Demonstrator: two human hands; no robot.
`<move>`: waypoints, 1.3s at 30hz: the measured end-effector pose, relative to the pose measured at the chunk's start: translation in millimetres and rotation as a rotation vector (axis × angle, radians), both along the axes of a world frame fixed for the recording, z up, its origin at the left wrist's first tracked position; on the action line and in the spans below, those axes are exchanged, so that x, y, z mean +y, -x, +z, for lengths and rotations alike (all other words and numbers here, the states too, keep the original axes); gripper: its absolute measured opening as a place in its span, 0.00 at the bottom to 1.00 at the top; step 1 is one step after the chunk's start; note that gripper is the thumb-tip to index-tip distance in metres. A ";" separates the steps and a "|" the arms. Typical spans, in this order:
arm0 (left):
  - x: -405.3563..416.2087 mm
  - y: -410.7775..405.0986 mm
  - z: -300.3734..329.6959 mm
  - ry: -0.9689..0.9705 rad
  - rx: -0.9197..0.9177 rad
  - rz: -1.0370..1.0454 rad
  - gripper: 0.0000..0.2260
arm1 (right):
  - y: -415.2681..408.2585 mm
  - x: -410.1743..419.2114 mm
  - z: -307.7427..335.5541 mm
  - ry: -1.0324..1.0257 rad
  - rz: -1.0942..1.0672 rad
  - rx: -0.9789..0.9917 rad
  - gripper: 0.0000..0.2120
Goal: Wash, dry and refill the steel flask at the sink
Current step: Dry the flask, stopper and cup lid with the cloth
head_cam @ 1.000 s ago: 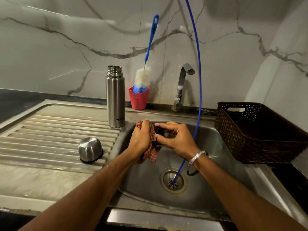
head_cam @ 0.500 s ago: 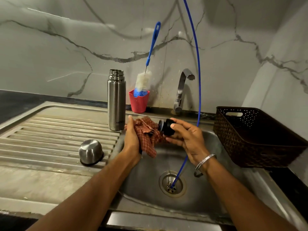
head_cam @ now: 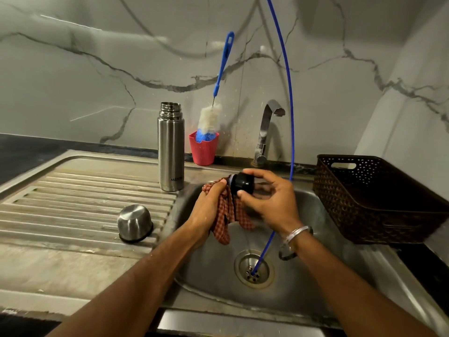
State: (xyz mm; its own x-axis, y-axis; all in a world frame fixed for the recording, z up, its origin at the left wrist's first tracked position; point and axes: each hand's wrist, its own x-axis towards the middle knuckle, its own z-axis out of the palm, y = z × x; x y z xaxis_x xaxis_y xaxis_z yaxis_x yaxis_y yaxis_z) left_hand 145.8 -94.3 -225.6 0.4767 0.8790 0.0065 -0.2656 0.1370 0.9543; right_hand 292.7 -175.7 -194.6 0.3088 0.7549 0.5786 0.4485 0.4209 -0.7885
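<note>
Left hand (head_cam: 209, 207) gripping checked cloth (head_cam: 224, 215), right hand (head_cam: 272, 198) pinching black stopper (head_cam: 243, 183) — blue tube (head_cam: 290, 117) just behind.

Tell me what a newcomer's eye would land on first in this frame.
Most likely the two hands over the sink basin: the right hand holds a black stopper while the left hand presses a checked red cloth against it. Next, the open steel flask standing on the drainboard, with its steel cup upside down nearer the camera.

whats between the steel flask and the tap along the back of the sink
In the head view, a red cup holding a blue-handled bottle brush stands between the steel flask and the tap.
</note>
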 end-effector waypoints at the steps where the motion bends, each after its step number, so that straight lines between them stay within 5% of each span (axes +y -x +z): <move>1: -2.1 0.2 2.3 0.045 -0.038 0.018 0.27 | -1.9 0.2 0.5 0.003 0.003 0.113 0.22; 5: -5.4 0.0 13.4 0.341 -0.301 0.084 0.45 | -13.7 0.9 -2.7 0.054 0.031 0.332 0.19; 9: -7.0 5.6 17.9 0.490 -0.392 0.062 0.35 | -9.2 0.0 -6.5 0.144 0.057 0.189 0.20; 17: -12.7 3.5 14.7 0.193 -0.162 -0.039 0.17 | 9.4 -3.0 -1.3 0.128 0.089 -0.014 0.25; 21: -9.9 2.8 16.6 -0.021 0.027 -0.083 0.16 | 4.3 -3.2 -3.8 0.130 0.089 -0.144 0.27; 26: -6.1 6.3 20.2 -0.052 0.158 -0.080 0.17 | 2.8 -0.9 -12.1 0.119 0.092 -0.294 0.25; 34: -8.4 4.3 21.1 0.001 0.087 -0.078 0.16 | 0.9 5.0 -11.8 0.171 -0.003 -0.729 0.20; 39: -6.4 4.1 18.9 -0.122 0.174 -0.051 0.16 | 12.8 7.6 -20.8 0.212 0.002 -0.473 0.20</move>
